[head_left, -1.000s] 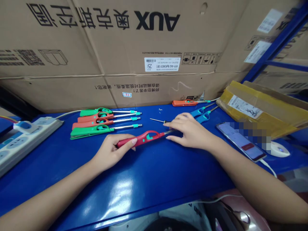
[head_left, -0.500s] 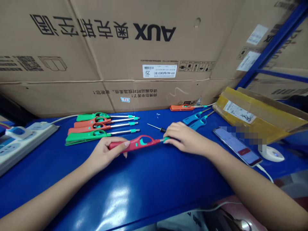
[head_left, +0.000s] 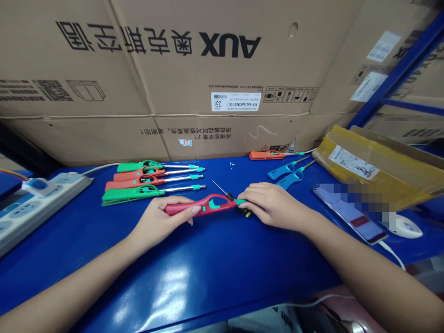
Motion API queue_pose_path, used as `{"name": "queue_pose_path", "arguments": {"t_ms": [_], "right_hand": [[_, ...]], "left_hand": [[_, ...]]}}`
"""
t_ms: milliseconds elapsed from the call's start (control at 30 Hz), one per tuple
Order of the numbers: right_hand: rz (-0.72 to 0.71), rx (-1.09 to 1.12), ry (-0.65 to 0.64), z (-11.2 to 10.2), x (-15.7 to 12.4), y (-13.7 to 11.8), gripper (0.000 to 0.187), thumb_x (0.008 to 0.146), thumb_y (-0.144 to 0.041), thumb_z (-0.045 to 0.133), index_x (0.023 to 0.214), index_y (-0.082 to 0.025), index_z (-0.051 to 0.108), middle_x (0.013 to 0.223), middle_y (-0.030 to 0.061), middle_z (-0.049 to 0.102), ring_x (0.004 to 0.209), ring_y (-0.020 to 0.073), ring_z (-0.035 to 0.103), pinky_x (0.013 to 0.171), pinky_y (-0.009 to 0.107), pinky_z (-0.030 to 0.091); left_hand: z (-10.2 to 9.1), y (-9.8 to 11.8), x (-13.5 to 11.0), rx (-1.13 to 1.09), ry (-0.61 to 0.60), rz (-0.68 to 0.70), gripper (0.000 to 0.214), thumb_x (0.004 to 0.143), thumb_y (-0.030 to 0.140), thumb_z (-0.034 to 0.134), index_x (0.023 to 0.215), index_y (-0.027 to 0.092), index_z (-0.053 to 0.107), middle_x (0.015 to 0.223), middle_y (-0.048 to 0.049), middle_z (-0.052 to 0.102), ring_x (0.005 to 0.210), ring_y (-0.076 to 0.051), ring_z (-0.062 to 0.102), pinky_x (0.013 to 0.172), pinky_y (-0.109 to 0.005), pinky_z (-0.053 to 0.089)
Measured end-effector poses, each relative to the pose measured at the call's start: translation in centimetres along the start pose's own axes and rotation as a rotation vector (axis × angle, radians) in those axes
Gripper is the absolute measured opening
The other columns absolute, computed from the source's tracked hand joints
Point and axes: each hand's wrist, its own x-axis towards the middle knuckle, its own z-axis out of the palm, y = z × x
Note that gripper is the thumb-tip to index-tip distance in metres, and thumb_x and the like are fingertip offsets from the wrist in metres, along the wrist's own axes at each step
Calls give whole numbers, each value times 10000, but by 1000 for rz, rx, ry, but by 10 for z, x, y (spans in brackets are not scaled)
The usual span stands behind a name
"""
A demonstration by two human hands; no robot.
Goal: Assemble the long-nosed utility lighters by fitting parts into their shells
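Note:
My left hand (head_left: 163, 221) is closed around the handle end of a red long-nosed lighter (head_left: 204, 205) with teal trigger, held just above the blue table (head_left: 215, 263). My right hand (head_left: 274, 205) is closed on the lighter's front end, hiding its metal tube. A thin screwdriver (head_left: 225, 193) with a black and yellow handle lies under the lighter's front, close to my right fingers. A row of several finished green and red lighters (head_left: 152, 178) lies to the left behind my left hand.
Two blue lighters (head_left: 287, 172) and an orange one (head_left: 272, 155) lie at the back right. A phone (head_left: 350, 213) on a cable, a white mouse-like device (head_left: 407, 226) and a yellow-taped parcel (head_left: 374, 159) sit to the right. A power strip (head_left: 31, 203) is far left; big cardboard boxes (head_left: 208, 69) wall off the back.
My right hand slid from lying flat over the lighter's tube to a grip at its front end. The screwdriver now lies closer, under the lighter's nose. The left hand kept its hold.

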Motion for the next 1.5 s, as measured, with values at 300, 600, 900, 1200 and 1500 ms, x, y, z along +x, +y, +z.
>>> {"name": "queue_pose_path", "arguments": {"t_ms": [300,600,900,1200,1500], "right_hand": [[-36,24,76,18,-3,-1,227,1024,-226,456,1004,-155,671,871,69,705,768,175,591,686,287,442],[-19,9,6,14,-1,-9,257,1022,-217,445,901,-156,662,781,61,654,721,178,551,675,305,426],[21,-7,363,21,5,-34,234,961,-291,585,1174,-197,605,1170,136,623,1091,260,562,932,437,471],[84,-26,-95,26,7,-20,255,976,-448,571,995,-199,622,1145,82,618,865,186,614,736,321,478],[560,-69,-83,26,2,0,274,989,-259,486,1242,-154,472,1188,160,640,896,240,692,716,326,510]], "left_hand": [[9,-5,-12,81,50,184,216,819,396,759,889,195,798,774,-27,778,645,-155,698,639,-211,551],[10,-4,-12,75,-3,176,241,836,407,737,916,191,805,746,-34,770,599,-154,671,602,-225,543],[4,6,-3,-183,-4,-96,462,907,518,597,663,141,706,520,-12,589,429,-91,430,423,-207,308],[8,-9,2,-468,43,-146,393,921,436,561,877,95,753,688,-62,666,485,-103,452,466,-233,364],[8,-10,0,-619,187,-73,368,809,424,763,1058,152,776,777,-39,678,695,-143,583,675,-265,507]]}}
